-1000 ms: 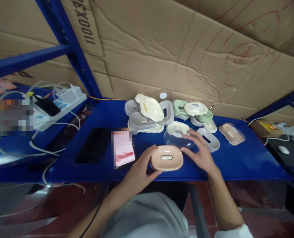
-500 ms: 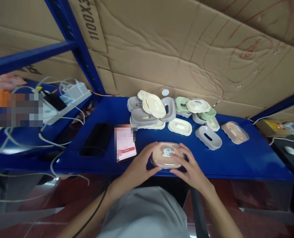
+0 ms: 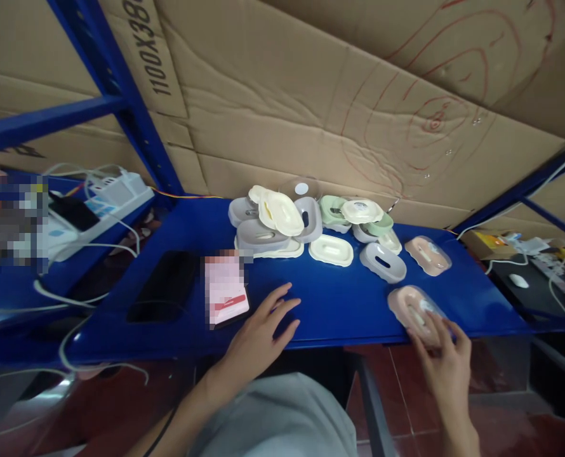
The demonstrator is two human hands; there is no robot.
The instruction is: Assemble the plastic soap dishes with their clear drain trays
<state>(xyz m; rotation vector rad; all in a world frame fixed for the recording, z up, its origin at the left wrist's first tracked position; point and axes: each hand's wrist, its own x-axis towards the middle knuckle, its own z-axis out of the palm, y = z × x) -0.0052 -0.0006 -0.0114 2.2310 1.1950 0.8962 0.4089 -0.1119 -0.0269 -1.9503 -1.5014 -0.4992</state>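
Observation:
A pink soap box with a clear lid (image 3: 409, 306) is at the right front of the blue table. My right hand (image 3: 442, 355) has its fingers closed on the near end of that box. Behind it lies a second pink soap box (image 3: 428, 255), apart from the hand. My left hand (image 3: 266, 327) hovers over the table's front edge, fingers spread, holding nothing. Nearest to it is a phone (image 3: 226, 292) with a lit screen. A grey soap box part (image 3: 382, 262) with an oval slot and a cream oval tray (image 3: 331, 250) lie between the hands, farther back.
Stacked cream, grey and green soap box parts (image 3: 282, 214) stand along the cardboard wall (image 3: 273, 95). A black flat object (image 3: 161, 285) lies left of the phone. White cables and a power strip (image 3: 120, 197) are at the left; a white mouse (image 3: 519, 280) is at the right.
My right hand has carried the pink soap box from the front middle to the right. My left hand has let go of it and stays near the middle. The view has shifted rightward.

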